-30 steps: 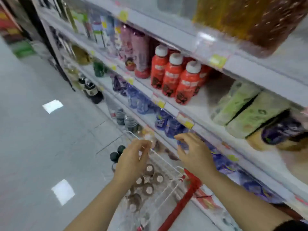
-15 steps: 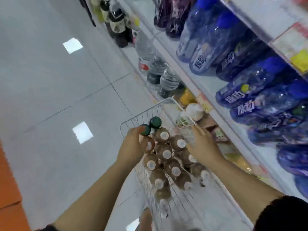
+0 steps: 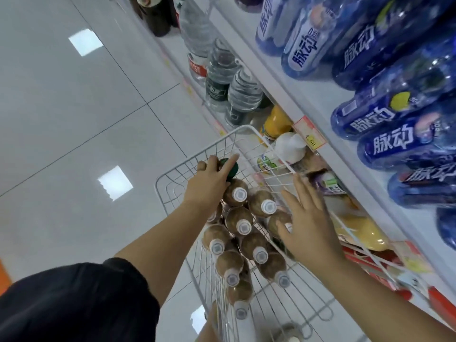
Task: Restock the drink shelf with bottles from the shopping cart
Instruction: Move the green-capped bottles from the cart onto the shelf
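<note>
At nine o'clock, floor (image 3: 86, 124): glossy pale tiles, thin grout lines, three square light reflections.
Shelf (image 3: 308, 95): smooth white boards running from twelve to four o'clock, with one red-and-yellow price tag (image 3: 309, 134) on the front edge.
Shopping cart (image 3: 187, 161): white wire basket, from centre to six o'clock, just beside the shelf.
Blue bottles (image 3: 394, 112): translucent blue plastic with white lettering, ranked on the upper board at two o'clock. About seven can be made out.
Water bottles (image 3: 243, 95): three, ribbed clear plastic, on the board below at twelve o'clock.
Brown bottles (image 3: 240, 215): rounded shoulders, upright and packed touching one another inside the cart. At least nine ribbed white caps can be counted.
Right hand (image 3: 311, 225): palm down with fingers spread, over the three o'clock side of the brown cluster — thumb just beside one white cap, gripping nothing.
Left hand (image 3: 207, 188): fingers curled over the green cap.
Green-capped bottle (image 3: 230, 170): one, with a dark cap, at the cart's far end — twelve o'clock of the brown cluster.
</note>
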{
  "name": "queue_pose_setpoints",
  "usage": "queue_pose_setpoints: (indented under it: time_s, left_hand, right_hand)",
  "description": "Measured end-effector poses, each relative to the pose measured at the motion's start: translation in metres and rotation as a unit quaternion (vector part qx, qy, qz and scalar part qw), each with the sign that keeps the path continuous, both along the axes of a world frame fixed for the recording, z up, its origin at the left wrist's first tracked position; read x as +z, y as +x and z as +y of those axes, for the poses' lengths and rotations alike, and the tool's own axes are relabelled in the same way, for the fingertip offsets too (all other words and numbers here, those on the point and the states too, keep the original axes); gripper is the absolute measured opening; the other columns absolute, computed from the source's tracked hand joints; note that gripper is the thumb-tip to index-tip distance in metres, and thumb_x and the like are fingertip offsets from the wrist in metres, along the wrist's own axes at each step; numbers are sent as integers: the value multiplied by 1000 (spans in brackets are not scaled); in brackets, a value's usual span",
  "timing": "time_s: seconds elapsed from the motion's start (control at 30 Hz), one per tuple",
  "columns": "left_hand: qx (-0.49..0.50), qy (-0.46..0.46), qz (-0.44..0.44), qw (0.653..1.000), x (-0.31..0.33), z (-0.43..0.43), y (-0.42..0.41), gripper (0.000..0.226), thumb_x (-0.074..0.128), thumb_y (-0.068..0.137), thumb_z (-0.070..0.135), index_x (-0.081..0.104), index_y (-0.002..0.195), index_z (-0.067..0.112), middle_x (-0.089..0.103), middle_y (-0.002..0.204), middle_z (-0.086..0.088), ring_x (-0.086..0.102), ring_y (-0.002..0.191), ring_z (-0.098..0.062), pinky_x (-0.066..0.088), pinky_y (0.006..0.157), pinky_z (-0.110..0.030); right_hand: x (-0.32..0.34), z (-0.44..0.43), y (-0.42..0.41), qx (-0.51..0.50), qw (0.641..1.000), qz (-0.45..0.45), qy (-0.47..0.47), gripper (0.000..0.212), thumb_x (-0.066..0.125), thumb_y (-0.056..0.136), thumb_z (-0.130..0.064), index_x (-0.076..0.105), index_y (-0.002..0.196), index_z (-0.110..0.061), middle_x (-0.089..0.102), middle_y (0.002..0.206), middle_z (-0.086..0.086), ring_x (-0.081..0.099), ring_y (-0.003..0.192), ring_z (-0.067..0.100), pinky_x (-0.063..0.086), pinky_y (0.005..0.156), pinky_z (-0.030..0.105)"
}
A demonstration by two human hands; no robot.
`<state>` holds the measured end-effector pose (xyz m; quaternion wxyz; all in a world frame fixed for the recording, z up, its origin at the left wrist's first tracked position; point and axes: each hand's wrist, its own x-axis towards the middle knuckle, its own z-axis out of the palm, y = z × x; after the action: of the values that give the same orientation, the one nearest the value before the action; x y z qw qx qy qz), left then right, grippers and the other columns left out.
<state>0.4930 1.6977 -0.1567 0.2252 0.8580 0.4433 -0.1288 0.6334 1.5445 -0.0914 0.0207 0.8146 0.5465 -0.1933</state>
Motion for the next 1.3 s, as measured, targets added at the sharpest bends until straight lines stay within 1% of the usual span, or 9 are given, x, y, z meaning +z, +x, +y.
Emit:
queue_pose_setpoints:
  time_s: [0.2, 0.33, 0.47, 0.63, 0.77, 0.97, 1.13, 1.2, 1.3]
  left_hand:
    - [-36, 39, 12, 999, -2, 5, 13, 54, 48, 94, 16, 23, 140, 29, 46, 122, -10, 39, 114, -37, 46, 59, -41]
    - [-45, 38, 21, 998, 5, 6, 10, 53, 49, 94, 18, 22, 139, 26, 47, 126, -8, 38, 118, -33, 47, 66, -43]
    - [-31, 40, -7, 999, 37, 0, 2, 54, 51, 92, 17, 24, 138, 25, 48, 124, -6, 39, 117, -31, 46, 66, -42]
    - [-41, 58, -64, 995, 126, -18, -7, 51, 52, 92, 26, 29, 138, 26, 51, 124, -3, 40, 115, -28, 50, 70, -42]
    - [-82, 55, -99, 990, 215, -40, -10, 51, 50, 92, 29, 26, 136, 30, 49, 129, 2, 43, 113, -24, 52, 76, -43]
    - [-136, 44, -182, 973, 342, -95, 11, 52, 54, 90, 30, 26, 134, 34, 49, 128, 3, 46, 110, -21, 46, 80, -34]
    - [-207, 51, -232, 949, 429, -158, 38, 52, 54, 91, 31, 26, 135, 33, 49, 126, 1, 47, 108, -23, 47, 83, -40]
    - [-235, 51, -264, 934, 462, -185, 48, 51, 54, 91, 31, 27, 134, 35, 49, 127, 2, 48, 108, -21, 47, 84, -39]
    - [-266, 51, -319, 908, 511, -225, 67, 49, 56, 91, 31, 32, 132, 39, 50, 129, 6, 48, 111, -16, 47, 89, -37]
  right_hand:
    - [-1, -4, 4, -3, 1000, 7, 18, 60, 71, 72, -21, 53, 129, -10, 28, 152, 13, 14, 138, 22, 23, 110, 45]
    - [7, -4, 8, 8, 999, 53, 8, 53, 62, 81, -24, 48, 132, -16, 8, 158, 5, 6, 145, 23, 14, 116, 36]
    - [17, 0, 16, -1, 994, 113, -2, 46, 60, 84, -27, 51, 128, -21, 4, 158, -2, 5, 145, 17, 23, 114, 34]
    - [66, 6, 23, -64, 966, 244, 50, 51, 66, 82, -19, 51, 130, -19, 35, 147, -3, 34, 135, 15, 29, 105, 23]
    - [137, -3, 24, -61, 949, 290, 104, 65, 67, 81, -16, 37, 139, -26, 40, 140, -11, 38, 127, 5, 28, 100, 16]
    - [238, -49, 28, -30, 951, 273, 144, 76, 69, 81, -17, 26, 141, -34, 36, 139, -16, 34, 128, 0, 26, 94, 9]
    - [317, -111, 42, -75, 927, 274, 244, 66, 71, 75, -21, 43, 133, -35, 51, 134, -8, 49, 122, 10, 43, 102, 38]
    - [349, -142, 49, -100, 913, 274, 284, 50, 72, 77, -12, 53, 119, -31, 59, 121, -4, 56, 111, 10, 47, 94, 33]
    - [394, -192, 60, -124, 894, 256, 346, 52, 74, 75, -9, 51, 110, -39, 64, 110, -14, 59, 99, -2, 48, 82, 18]
